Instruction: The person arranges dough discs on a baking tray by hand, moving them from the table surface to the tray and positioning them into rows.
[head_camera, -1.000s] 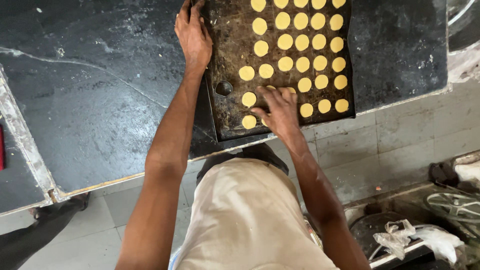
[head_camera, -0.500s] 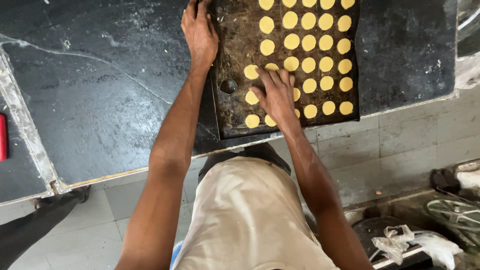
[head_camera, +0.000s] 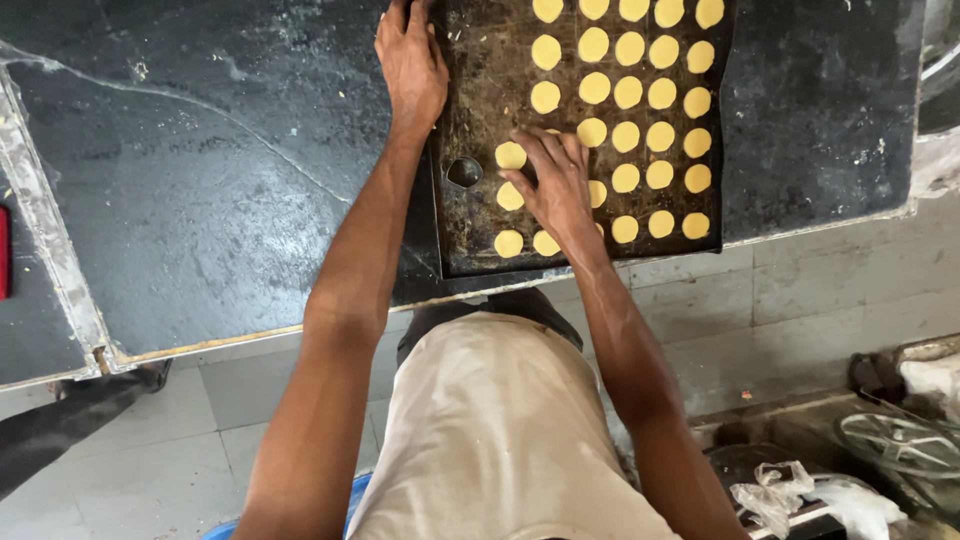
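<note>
- Now the left hand (head_camera: 411, 62) lies flat on the left rim of the dark baking tray (head_camera: 470, 225), its grip loose and holding nothing.
- The right hand (head_camera: 556, 185) spreads open-fingered over yellow dough rounds (head_camera: 628, 90), touching them.
- The tray sits at the counter's (head_camera: 200, 200) near edge.

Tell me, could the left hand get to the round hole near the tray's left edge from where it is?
Probably yes. The left hand rests on the tray's left rim, the hole lies just below it along that edge, and nothing lies between; the right hand sits further right, on the dough rounds.
</note>
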